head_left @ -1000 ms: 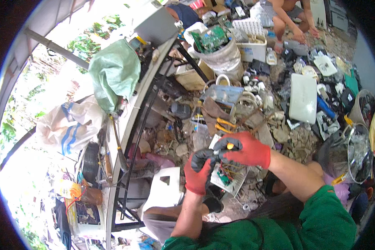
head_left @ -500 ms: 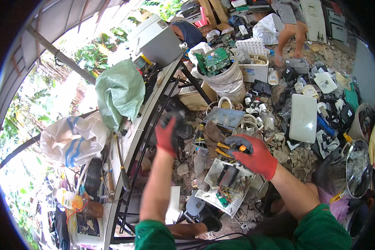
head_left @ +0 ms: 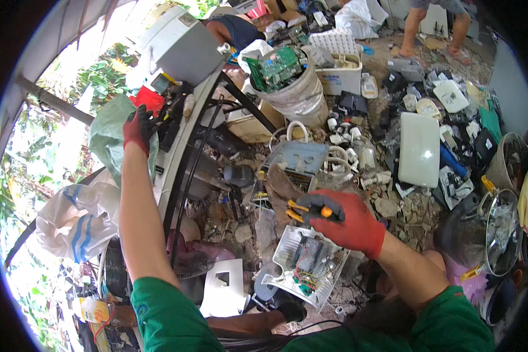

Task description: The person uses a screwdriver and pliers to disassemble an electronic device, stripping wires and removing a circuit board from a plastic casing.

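Observation:
My left hand (head_left: 138, 130), in a red glove with dark fingers, is closed at the upper edge of a green woven sack (head_left: 107, 135) on the bench at the left. A red object (head_left: 149, 101) and dark tools (head_left: 173, 120) lie just beyond its fingers. In front of me my right hand (head_left: 349, 220), gloved alike, is wrapped round pliers whose yellow-orange handles (head_left: 296, 211) stick out to the left. A rounded orange end also shows between its fingers. Below that hand sits an opened white plastic housing (head_left: 278, 258) with wires, a green board and a dark block inside.
The narrow bench (head_left: 185, 138) runs along my left, with a grey cooler box (head_left: 185, 50) at its far end. A bucket of circuit boards (head_left: 299, 97) stands ahead. Scrap covers the floor at right, around a white panel (head_left: 419, 149). Another person's legs (head_left: 413, 32) show at far right.
My left hand has reached up and left to the green sack. The sack has shifted left, uncovering the red object. My right hand keeps the pliers. The whole view has shifted.

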### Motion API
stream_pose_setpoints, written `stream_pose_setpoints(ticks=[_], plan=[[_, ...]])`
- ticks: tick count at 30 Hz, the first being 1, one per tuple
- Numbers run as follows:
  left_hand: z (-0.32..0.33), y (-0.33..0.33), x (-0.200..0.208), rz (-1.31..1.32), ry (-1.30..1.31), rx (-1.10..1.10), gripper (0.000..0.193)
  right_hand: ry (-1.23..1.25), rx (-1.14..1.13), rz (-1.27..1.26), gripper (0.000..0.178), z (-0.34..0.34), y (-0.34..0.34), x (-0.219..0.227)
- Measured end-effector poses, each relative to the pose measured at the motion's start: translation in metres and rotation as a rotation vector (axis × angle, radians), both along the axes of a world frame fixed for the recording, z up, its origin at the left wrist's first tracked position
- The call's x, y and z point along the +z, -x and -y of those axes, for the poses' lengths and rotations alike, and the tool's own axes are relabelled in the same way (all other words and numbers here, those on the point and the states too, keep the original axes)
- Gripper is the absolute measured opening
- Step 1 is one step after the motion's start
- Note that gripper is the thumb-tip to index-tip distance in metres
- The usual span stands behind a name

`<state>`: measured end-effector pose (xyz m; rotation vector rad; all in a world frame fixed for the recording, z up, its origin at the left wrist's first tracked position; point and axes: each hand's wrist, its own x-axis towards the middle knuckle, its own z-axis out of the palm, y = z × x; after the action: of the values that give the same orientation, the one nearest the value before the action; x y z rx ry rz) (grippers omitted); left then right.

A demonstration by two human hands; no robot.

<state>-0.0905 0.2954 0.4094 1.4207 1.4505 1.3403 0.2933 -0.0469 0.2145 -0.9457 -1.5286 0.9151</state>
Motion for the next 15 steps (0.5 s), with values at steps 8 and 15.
stream_pose_setpoints(ticks=[8,15], plan=[[0.086,0.054,-0.096,-1.678,-0.405,-0.121,0.062,-0.176,-0.288,0.096,0.035,-0.026,-0.031,-0.005],[0.073,0.086,-0.076,-1.845,-0.485,-0.126,0.074,-0.284,-0.335,0.977,0.020,-0.122,-0.165,-0.012]])
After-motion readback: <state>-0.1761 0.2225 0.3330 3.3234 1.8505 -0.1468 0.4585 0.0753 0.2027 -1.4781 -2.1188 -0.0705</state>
